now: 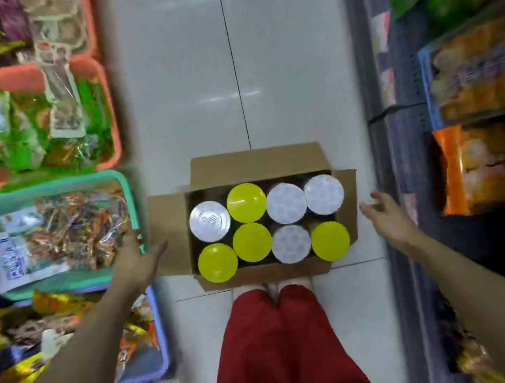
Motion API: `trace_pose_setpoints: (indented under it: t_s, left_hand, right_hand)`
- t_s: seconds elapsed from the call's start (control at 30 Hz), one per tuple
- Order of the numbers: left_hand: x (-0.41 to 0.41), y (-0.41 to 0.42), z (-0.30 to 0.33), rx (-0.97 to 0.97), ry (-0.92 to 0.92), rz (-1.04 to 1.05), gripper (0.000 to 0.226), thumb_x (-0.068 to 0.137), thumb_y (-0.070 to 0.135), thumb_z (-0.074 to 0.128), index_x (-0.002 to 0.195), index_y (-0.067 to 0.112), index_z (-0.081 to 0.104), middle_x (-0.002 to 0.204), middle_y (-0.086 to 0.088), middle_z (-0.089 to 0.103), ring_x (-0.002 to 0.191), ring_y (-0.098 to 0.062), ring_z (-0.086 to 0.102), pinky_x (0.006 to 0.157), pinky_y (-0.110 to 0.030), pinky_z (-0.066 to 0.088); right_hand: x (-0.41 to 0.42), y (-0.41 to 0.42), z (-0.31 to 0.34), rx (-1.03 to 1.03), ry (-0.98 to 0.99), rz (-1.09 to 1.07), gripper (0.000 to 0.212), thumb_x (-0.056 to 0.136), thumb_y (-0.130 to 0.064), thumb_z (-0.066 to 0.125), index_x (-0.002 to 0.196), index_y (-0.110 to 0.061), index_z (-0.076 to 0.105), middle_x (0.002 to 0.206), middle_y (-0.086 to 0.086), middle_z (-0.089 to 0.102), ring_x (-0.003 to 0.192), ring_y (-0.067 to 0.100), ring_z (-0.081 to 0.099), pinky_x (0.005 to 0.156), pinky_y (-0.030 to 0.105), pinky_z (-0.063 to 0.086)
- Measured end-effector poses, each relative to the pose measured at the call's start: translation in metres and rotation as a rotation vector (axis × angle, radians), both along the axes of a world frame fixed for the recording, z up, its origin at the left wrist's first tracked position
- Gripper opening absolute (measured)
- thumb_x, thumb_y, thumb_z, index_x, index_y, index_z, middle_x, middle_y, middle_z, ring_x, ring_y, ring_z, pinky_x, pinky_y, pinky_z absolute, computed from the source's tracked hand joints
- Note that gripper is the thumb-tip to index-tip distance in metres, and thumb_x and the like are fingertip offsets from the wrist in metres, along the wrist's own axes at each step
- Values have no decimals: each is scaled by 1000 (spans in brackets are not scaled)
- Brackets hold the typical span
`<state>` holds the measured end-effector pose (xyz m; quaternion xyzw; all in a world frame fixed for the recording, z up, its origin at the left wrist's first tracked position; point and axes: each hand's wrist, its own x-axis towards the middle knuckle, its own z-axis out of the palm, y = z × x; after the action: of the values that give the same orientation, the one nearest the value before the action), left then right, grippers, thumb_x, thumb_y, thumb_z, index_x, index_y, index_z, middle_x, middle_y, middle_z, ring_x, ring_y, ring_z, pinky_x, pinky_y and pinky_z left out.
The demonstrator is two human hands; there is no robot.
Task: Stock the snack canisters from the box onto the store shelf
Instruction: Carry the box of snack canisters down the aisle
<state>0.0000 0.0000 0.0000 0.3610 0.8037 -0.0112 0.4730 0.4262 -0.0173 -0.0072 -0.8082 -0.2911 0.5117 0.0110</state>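
White tiled aisle floor (pixel 291 57): our brown cardboard box (pixel 254 166), flaps open, holds eight upright round-lidded snack canisters (pixel 247 202); left hand (pixel 134 258) and right hand (pixel 388 218) flank it, spread and empty, seemingly to lift it

So the box (pixel 260 164) sits on the floor (pixel 291 57) dead center of the frame, right in front of my legs (pixel 286 347), flaps folded out. Eight canisters (pixel 269 227) stand in it, two rows of four, packed touching. My left hand (pixel 133 258) is just beside the box's left flap, my right hand (pixel 386 218) near its right flap, neither touching a canister. Baskets (pixel 55 236) of packets run down the left edge, shelves (pixel 471 82) of bags down the right.
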Motion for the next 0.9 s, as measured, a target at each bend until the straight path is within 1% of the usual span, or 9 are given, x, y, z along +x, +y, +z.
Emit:
trace_pose_setpoints:
  t_s: [0.1,0.13,0.2,0.27,0.4,0.53,0.67,0.73,0.9]
  left_hand:
    - [6,-4,-25,92,9,120,33,87,19,63,115,12,46,113,-11,55,83,-16,56,77,-8,44]
    - [6,-7,-36,70,-8,163,32,88,19,62,114,11,47,112,-10,55,83,-16,56,77,-8,45]
    - [9,-10,-46,58,-77,255,46,88,22,62,128,5,46,118,-11,56,100,-25,57,94,-31,47]
    - [7,-11,-55,49,-74,311,55,88,26,62,134,4,42,118,-8,54,104,-25,55,92,-39,45]
    - [1,-14,-54,74,-98,376,45,85,29,66,118,0,58,109,-13,62,90,-25,59,82,-38,49]
    - [-9,-13,-31,121,-52,326,29,77,27,74,97,7,67,95,-13,68,74,-18,63,63,-30,51]
    - [-1,-5,1,116,3,190,15,75,20,76,74,10,66,75,-13,65,59,-19,58,57,-29,47]
    - [13,0,18,146,100,90,31,75,19,76,55,17,52,57,-3,56,49,-11,49,48,-23,37]
    - [24,13,91,66,127,75,23,77,24,74,66,9,61,64,-6,62,60,-22,58,52,-27,43]
  right_hand:
    - [5,-3,-37,-65,46,-138,66,92,-47,45,146,-19,19,150,13,34,133,30,37,103,37,30]
    - [6,-4,-44,-89,75,-181,70,91,-51,45,147,-20,16,153,11,29,136,29,33,106,41,28]
    - [8,-8,-61,-98,130,-249,75,88,-56,46,148,-23,15,155,7,24,138,28,29,111,45,26]
    - [8,-8,-72,-85,175,-301,76,86,-58,48,147,-21,21,152,6,31,136,27,34,111,46,29]
    - [5,-8,-68,13,137,-432,56,82,-47,62,125,-13,53,122,6,61,107,22,58,91,40,48]
    - [12,-16,-43,170,27,-496,26,79,-26,71,98,-9,64,96,8,66,83,20,62,61,24,52]
    - [14,-8,-3,210,-13,-358,21,77,-15,73,82,0,60,83,14,62,72,20,56,68,34,48]
    - [7,0,18,233,-27,-225,22,77,-14,73,70,-7,53,72,15,57,66,20,51,64,35,44]
    - [-3,21,90,303,-154,-105,29,77,-14,71,63,-12,46,65,15,56,63,24,51,61,33,43]
